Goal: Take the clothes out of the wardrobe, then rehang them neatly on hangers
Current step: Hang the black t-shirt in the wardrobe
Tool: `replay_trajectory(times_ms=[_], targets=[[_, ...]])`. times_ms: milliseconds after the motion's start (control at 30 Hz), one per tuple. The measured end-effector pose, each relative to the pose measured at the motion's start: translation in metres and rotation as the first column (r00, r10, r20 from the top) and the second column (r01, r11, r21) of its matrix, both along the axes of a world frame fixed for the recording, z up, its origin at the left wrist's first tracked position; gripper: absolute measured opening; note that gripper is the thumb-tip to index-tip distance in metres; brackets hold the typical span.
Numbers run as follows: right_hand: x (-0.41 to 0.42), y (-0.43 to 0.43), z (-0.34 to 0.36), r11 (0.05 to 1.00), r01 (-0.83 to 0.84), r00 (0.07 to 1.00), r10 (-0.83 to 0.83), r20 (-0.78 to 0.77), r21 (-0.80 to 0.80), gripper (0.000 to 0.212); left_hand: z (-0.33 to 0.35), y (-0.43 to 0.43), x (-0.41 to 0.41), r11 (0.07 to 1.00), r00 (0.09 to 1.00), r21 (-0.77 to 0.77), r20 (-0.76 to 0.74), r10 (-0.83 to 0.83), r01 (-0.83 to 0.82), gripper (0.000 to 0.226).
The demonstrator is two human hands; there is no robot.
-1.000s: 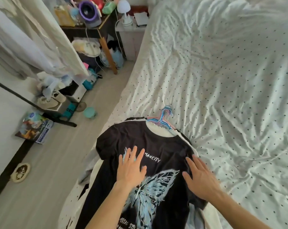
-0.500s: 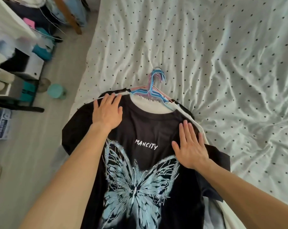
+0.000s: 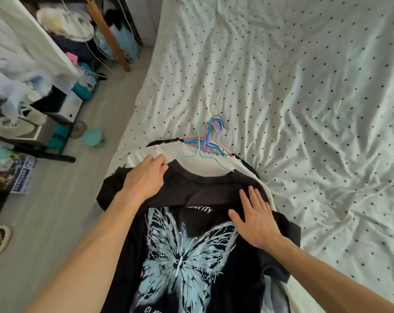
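Matt black cloth T-shirt (image 3: pixel 214 193); wrinkled dotted cloth bedsheet (image 3: pixel 304 86); smooth coated hangers (image 3: pixel 208 136).

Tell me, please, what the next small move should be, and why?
Probably the left hand, gripping the collar of the black T-shirt, should pull it off the blue hanger: one arm lies bare, the other tucked inside, while the right hand pins the cloth.

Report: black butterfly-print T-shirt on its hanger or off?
Partly off: light blue wire hanger lies bare above the black T-shirt collar the left hand grips.
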State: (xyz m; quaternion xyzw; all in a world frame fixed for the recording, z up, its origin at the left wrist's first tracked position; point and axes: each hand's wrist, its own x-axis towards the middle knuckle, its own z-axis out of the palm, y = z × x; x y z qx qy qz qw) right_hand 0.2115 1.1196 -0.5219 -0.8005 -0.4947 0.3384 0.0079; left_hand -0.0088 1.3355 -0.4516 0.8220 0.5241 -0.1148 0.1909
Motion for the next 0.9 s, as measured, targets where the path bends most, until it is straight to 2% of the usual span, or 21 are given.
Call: replay_trajectory(times_ms=[100,167,300,367,467,533,600,667,767,833,900], targets=[[-0.011,-0.016,0.052,0.984,0.163,0.973,-0.149,-0.177,0.066,0.070,0.044,-0.057,-0.005,0.999,0.992,0.009,0.118,0.042,-0.043,0.020],[-0.024,-0.026,0.096,0.966,0.257,0.904,-0.228,-0.362,0.035,0.057,0.074,-0.104,-0.009,0.997,0.983,0.016,0.171,0.069,-0.072,0.018],[-0.054,-0.050,0.197,0.929,0.350,0.755,-0.205,-0.623,0.118,0.044,0.137,-0.209,-0.013,0.968,0.929,0.046,0.294,0.223,-0.247,0.012],[-0.064,-0.068,0.243,0.913,0.364,0.731,-0.159,-0.663,0.183,0.040,0.175,-0.265,-0.007,0.936,0.886,0.071,0.355,0.299,-0.344,0.011],[-0.069,-0.108,0.309,0.924,0.239,0.793,-0.007,-0.610,0.299,0.033,0.236,-0.349,0.005,0.848,0.777,0.092,0.462,0.428,-0.522,0.010],[-0.067,-0.140,0.347,0.920,0.051,0.828,0.178,-0.531,0.387,0.031,0.272,-0.403,0.015,0.775,0.674,0.078,0.553,0.490,-0.628,0.009],[-0.060,-0.171,0.384,0.872,-0.168,0.822,0.381,-0.424,0.460,0.029,0.305,-0.454,0.024,0.723,0.559,-0.007,0.630,0.540,-0.691,0.008],[-0.052,-0.201,0.418,0.774,-0.345,0.763,0.561,-0.321,0.531,0.026,0.339,-0.500,0.028,0.724,0.511,-0.094,0.646,0.567,-0.683,0.006],[-0.040,-0.235,0.458,0.588,-0.563,0.599,0.774,-0.203,0.581,0.025,0.381,-0.547,0.019,0.747,0.535,-0.143,0.612,0.582,-0.649,0.011],[-0.034,-0.260,0.484,0.449,-0.676,0.459,0.877,-0.142,0.585,0.022,0.410,-0.575,0.005,0.706,0.538,-0.048,0.612,0.580,-0.707,0.008],[-0.029,-0.283,0.507,0.325,-0.740,0.337,0.937,-0.093,0.589,0.017,0.433,-0.600,-0.017,0.594,0.529,0.128,0.626,0.573,-0.794,0.014]])
